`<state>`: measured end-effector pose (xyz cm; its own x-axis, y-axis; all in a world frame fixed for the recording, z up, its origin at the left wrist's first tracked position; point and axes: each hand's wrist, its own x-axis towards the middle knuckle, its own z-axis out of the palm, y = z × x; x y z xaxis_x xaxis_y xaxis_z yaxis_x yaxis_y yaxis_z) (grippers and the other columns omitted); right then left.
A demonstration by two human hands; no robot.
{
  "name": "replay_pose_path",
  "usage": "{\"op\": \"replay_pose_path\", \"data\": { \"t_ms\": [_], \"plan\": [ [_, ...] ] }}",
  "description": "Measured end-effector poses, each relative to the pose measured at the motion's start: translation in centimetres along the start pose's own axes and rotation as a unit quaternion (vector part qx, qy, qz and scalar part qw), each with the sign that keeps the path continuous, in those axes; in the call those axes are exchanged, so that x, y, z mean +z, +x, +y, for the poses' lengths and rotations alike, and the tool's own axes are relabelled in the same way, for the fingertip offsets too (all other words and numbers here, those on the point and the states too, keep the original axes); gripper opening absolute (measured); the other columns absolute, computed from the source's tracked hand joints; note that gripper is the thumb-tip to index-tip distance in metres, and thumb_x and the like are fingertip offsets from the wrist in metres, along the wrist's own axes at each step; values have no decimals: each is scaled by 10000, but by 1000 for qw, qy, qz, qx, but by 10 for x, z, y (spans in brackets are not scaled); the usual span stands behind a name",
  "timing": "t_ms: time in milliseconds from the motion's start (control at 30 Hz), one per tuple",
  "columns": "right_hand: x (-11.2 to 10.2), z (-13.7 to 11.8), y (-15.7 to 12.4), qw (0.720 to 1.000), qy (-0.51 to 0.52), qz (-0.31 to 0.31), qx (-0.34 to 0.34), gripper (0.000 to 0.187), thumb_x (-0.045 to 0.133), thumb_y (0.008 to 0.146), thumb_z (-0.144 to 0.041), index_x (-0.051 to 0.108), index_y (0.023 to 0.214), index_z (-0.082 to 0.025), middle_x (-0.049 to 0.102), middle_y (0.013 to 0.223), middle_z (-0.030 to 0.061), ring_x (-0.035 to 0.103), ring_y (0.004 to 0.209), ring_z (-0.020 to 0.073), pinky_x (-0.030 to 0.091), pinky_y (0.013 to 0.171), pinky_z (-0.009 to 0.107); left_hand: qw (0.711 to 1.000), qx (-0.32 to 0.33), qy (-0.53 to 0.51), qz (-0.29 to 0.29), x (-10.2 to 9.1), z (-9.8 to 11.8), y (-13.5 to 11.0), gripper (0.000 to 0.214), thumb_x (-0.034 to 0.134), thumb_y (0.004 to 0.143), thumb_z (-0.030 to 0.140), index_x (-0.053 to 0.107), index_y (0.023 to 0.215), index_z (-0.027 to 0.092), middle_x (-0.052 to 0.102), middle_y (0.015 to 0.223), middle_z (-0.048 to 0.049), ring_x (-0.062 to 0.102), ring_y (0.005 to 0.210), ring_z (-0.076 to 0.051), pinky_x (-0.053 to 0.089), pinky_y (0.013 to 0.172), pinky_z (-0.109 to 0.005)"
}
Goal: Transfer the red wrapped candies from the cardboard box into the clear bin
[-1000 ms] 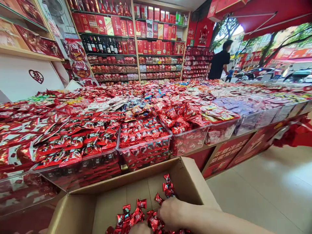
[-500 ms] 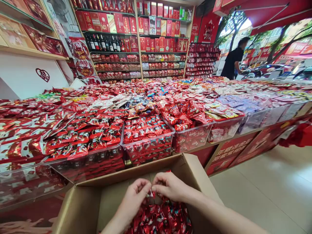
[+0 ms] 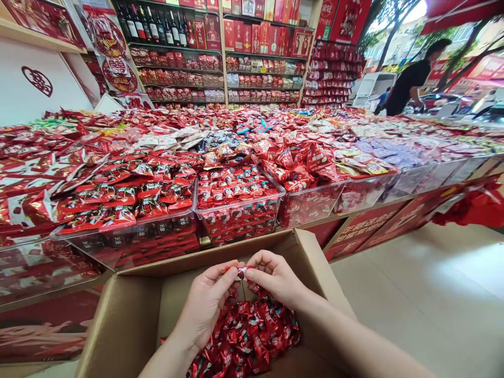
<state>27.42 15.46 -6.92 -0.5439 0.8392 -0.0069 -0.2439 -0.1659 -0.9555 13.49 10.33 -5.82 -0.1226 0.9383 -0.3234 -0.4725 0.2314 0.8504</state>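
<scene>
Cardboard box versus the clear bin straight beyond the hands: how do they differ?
The cardboard box is opaque and brown; the clear bin shows its contents through its wall. The box has bare floor beside its loose candy heap; the bin is filled about to its rim. Both are open-topped and hold red-wrapped pieces.

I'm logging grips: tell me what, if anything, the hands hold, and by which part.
A small wrapped candy, by its two ends: the left hand pinches one, the right hand the other.
</scene>
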Motion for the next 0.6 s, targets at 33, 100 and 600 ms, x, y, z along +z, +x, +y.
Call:
{"op": "replay_pose_path", "data": {
  "t_ms": [33, 100, 600],
  "plan": [
    [0, -1, 0, 1000, -3, 3, -1, 238, 669, 648, -321, 523, 691, -138, 570, 583, -37, 509, 519, 64, 409, 519, 207, 1000, -5, -7, 1, 0, -1, 0, 256, 737, 595, 265, 671, 812, 146, 703, 715, -19, 601, 673, -104, 469, 674, -206],
    [0, -2, -1, 1000, -6, 8, -1, 225, 668, 650, -310, 533, 671, -131, 586, 576, -30, 518, 524, 65, 413, 528, 207, 1000, -4, -10, 4, 0, -3, 1, 238, 740, 589, 279, 676, 781, 153, 699, 696, -14, 600, 671, -105, 470, 665, -204],
    [-1, 8, 0, 999, 45, 11, 7, 256, 681, 656, -305, 536, 766, -125, 590, 587, -25, 536, 496, 64, 422, 511, 201, 997, 46, 43, 46, 0, -11, 1, 250, 777, 506, 269, 679, 700, 148, 698, 676, -30, 615, 607, -137, 491, 596, -228]
  ]
}}
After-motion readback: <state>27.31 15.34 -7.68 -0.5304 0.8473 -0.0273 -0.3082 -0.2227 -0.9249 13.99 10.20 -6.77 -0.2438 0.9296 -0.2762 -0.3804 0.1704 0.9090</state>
